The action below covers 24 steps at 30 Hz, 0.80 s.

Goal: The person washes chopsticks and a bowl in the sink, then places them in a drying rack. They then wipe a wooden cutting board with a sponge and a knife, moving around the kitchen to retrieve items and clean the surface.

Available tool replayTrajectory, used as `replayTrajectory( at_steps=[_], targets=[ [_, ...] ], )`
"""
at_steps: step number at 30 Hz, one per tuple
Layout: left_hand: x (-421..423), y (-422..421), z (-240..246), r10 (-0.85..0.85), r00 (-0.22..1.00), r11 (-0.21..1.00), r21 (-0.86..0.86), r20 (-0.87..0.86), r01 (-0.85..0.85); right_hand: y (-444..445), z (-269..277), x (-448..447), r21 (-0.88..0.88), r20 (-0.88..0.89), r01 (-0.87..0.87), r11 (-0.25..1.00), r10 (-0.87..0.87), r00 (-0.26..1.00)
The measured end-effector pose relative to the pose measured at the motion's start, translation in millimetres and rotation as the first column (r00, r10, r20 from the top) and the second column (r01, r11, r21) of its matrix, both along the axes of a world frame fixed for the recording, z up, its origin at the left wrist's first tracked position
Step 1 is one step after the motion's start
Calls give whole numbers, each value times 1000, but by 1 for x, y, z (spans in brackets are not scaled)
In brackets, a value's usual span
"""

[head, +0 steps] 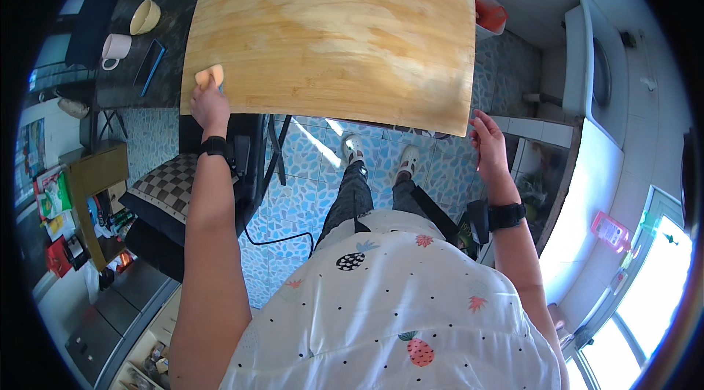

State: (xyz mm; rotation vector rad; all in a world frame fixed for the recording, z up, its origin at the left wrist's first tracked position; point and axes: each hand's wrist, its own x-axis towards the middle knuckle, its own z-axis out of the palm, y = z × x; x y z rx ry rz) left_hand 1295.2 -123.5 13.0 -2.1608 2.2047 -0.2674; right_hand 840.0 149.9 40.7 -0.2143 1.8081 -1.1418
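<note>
A large wooden board (330, 38) lies on the dark table, with damp-looking streaks across its surface. My left hand (210, 107) grips an orange-yellow sponge (210, 75) against the board's near left corner. By the near right corner is my right hand (488, 140), fingers loosely curled and apart. Nothing shows between those fingers; whether they touch the board's edge I cannot tell.
Left of the board, the dark table (170, 5) bears a yellow bowl (145, 16), a pink mug (116, 47) and a smartphone (149, 67). A chair with a checkered cushion (168, 184) stands below. At right are a bin (490, 13) and a sink (591, 60).
</note>
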Motion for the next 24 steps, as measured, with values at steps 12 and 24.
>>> replayTrajectory(
  at_steps=[12,24],
  targets=[
    [-293,146,-14,-838,314,404,-119,-446,907,12,-5,18,-54,102,210,976,-203,974],
    [-241,139,31,56,280,640,249,-958,727,-12,5,56,-188,238,-62,980,106,965]
  ],
)
